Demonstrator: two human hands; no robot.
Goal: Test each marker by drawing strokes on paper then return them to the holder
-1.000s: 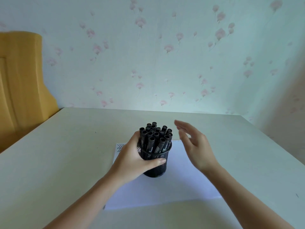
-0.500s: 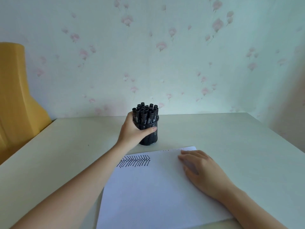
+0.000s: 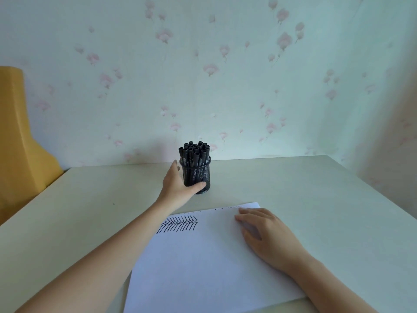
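Holder (image 3: 198, 177) w/ markers (image 3: 195, 152): left hand (image 3: 178, 188) fingers wrapped round; right hand (image 3: 264, 233) flat on paper (image 3: 203, 256).

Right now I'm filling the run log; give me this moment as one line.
left hand: grips holder | markers: all capped in holder | right hand: flat on paper | strokes: one row drawn

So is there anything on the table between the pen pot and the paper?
No. In the head view, the strip of table between the mesh marker holder and the paper is bare; only the left hand holding the holder is nearby.
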